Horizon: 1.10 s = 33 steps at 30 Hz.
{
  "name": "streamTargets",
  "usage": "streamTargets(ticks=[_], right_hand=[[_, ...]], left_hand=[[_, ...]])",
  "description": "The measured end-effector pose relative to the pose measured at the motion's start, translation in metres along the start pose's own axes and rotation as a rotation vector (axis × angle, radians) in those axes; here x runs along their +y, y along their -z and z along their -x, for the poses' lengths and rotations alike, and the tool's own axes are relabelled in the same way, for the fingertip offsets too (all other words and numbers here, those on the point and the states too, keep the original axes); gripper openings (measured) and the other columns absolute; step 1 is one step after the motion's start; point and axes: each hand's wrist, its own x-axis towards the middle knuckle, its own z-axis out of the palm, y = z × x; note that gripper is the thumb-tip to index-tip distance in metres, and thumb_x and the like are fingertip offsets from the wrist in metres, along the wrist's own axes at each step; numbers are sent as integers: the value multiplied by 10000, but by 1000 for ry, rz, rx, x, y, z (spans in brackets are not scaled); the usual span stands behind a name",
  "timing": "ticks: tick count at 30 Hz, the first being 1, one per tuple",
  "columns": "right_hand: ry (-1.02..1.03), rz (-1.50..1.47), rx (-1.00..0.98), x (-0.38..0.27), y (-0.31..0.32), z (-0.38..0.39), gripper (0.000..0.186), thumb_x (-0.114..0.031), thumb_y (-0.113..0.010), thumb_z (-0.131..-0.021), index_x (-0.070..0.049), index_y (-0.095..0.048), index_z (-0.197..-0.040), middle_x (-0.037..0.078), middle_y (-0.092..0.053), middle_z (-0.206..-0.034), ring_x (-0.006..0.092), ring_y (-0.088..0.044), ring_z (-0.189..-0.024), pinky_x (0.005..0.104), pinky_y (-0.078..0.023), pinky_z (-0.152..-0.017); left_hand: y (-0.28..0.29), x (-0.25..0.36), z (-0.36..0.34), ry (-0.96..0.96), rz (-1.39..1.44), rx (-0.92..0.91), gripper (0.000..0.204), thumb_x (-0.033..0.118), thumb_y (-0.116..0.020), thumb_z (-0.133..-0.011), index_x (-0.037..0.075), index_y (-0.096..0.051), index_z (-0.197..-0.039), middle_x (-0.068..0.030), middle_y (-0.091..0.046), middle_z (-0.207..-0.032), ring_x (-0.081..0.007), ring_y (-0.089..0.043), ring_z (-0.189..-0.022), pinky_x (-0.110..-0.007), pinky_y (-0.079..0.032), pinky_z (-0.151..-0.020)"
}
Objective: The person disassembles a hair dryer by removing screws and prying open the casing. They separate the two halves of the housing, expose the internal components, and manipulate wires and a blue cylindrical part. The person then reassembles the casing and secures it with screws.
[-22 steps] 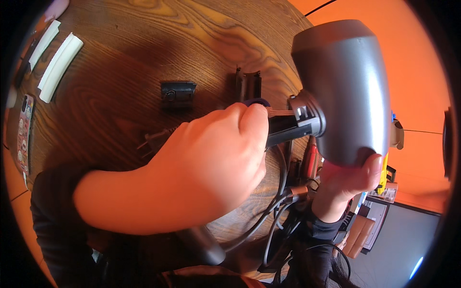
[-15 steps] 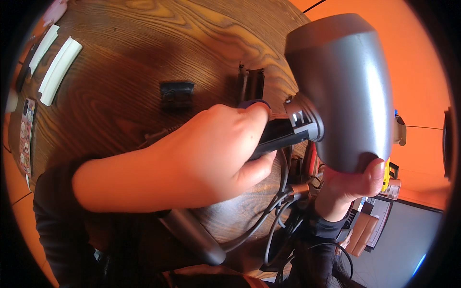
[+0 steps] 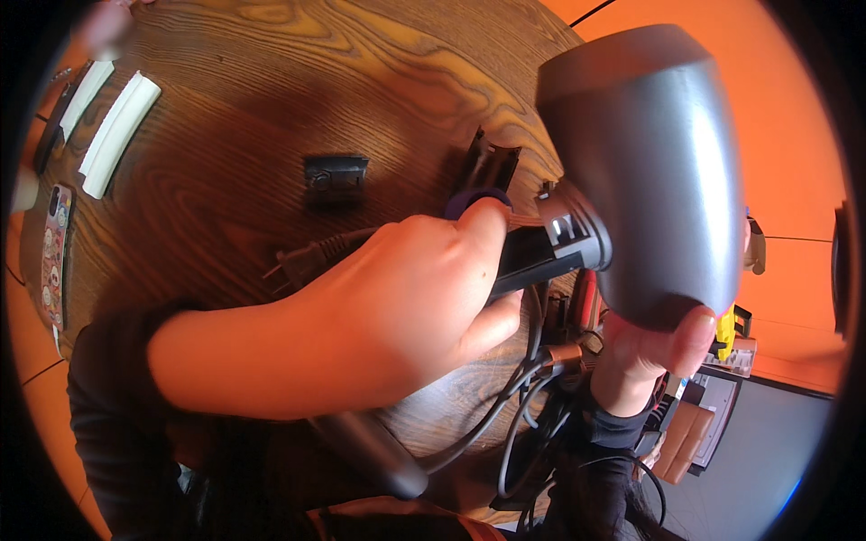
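A grey hair dryer [image 3: 649, 180] with its handle casing off is held up at the right. My right hand [image 3: 654, 352] cups the head of the dryer from below, the thumb pressed on its grey shell. My left hand [image 3: 424, 288] is closed around the black inner handle [image 3: 541, 266] just below the collar [image 3: 577, 225]. Its fingertips are partly hidden. Behind the knuckles shows a dark purple round edge [image 3: 478, 200], its kind unclear. Below my left forearm lies a grey handle tube [image 3: 379, 455] with a cord [image 3: 478, 433] running from its end.
A small black plastic piece [image 3: 336, 176] and a dark half-shell piece [image 3: 492, 167] lie on the wooden table [image 3: 225, 135]. A plug [image 3: 302, 266] pokes out behind my left forearm. White strips [image 3: 119, 135] and a patterned phone [image 3: 54, 257] sit at the left edge.
My left hand has moved slightly down and right, still gripping the inner handle. The plug now shows more fully. The dark half-shell appears more tilted and further right.
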Motion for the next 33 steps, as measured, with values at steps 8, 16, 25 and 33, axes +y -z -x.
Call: streamTargets(ticks=[8, 16, 25, 33], right_hand=[[-190, -706, 80, 15, 17, -12, 749, -523, -447, -762, -22, -356, -1312, 201, -484, -1203, 344, -495, -1095, 473, -422, -903], [-516, -716, 58, 31, 25, -24, 793, -512, -510, -811, -100, -190, -1407, 323, -251, -1362, 487, -289, -1247, 584, -388, -926], [-684, -504, 17, 30, 13, -29, 770, -585, -434, -836, -112, -210, -1401, 344, -361, -1280, 484, -409, -1161, 557, -415, -918], [-703, -482, 4, 30, 16, -29, 693, -568, -437, -850, -115, -303, -1357, 291, -470, -1202, 433, -525, -1044, 522, -485, -838]], left_hand=[[12, 11, 7, -30, 120, -109, 300, 149, -714, -743, -17, -519, -901, -73, -582, -723, -127, -533, -626, -263, -426, -589], [0, 1, 11, -177, -4, 224, 281, 169, -746, -697, 10, -533, -786, -78, -524, -586, -136, -479, -480, -261, -396, -475], [20, 42, 9, 113, 377, 95, 244, 114, -707, -719, -7, -500, -673, -71, -522, -556, -99, -458, -485, -279, -371, -459], [28, 23, 14, 69, 607, -30, 194, 82, -675, -753, -26, -528, -687, -52, -537, -571, -52, -475, -554, -263, -381, -487]])
